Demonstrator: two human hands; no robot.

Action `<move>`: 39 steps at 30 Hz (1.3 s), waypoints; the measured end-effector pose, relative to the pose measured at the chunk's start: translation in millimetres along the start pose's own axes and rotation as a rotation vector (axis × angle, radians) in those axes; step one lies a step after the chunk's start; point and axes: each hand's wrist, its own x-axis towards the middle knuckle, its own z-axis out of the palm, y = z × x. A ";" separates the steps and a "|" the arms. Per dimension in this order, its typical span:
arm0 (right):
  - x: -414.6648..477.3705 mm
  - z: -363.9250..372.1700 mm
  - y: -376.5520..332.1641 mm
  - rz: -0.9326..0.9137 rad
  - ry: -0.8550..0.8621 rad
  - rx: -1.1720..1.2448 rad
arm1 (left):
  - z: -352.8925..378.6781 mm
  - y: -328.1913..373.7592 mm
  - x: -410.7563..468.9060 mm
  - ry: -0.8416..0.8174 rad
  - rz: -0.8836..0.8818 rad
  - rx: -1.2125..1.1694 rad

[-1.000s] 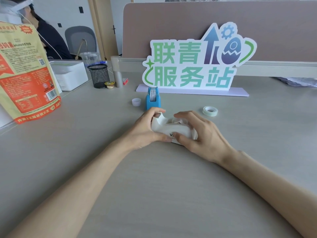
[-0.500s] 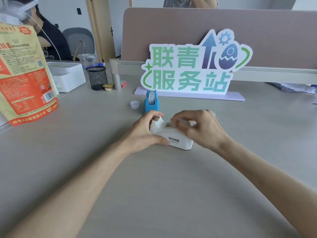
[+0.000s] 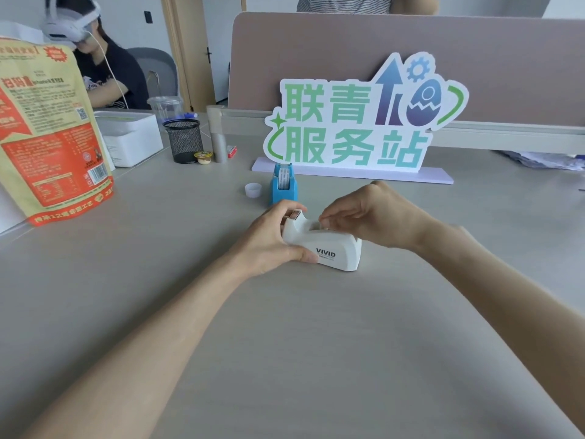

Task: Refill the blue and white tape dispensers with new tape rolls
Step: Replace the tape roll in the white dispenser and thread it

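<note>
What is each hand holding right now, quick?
Left hand: grips the front end of the white tape dispenser.
Right hand: curled over the dispenser's top; what it pinches, if anything, cannot be told.

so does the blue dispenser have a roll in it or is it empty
It has one: a pale roll shows in the slot of the blue dispenser, which stands upright on the table.

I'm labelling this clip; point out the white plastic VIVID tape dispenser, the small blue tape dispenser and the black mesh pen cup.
white plastic VIVID tape dispenser (image 3: 344,248), head view, side wall beside logo.
small blue tape dispenser (image 3: 285,195), head view, lower blue body.
black mesh pen cup (image 3: 184,142), head view, mesh wall.
</note>
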 end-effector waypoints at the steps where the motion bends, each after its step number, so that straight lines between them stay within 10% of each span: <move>1: 0.7 -1.4 -0.8 0.014 -0.016 -0.001 | -0.1 -0.4 0.4 -0.003 -0.004 -0.001; 11: 10.5 -12.4 -2.6 0.091 -0.227 -0.073 | -2.6 3.2 -0.2 -0.005 -0.001 0.024; 22: -17.0 14.8 12.6 0.182 0.323 0.038 | 10.2 1.6 2.0 0.060 -0.010 0.091; 33: -77.8 24.2 -19.9 0.431 0.491 0.725 | 32.5 3.9 18.3 0.175 0.021 0.269; 39: -76.1 26.9 -8.3 0.669 0.433 1.043 | 25.1 1.1 1.1 0.245 0.446 0.587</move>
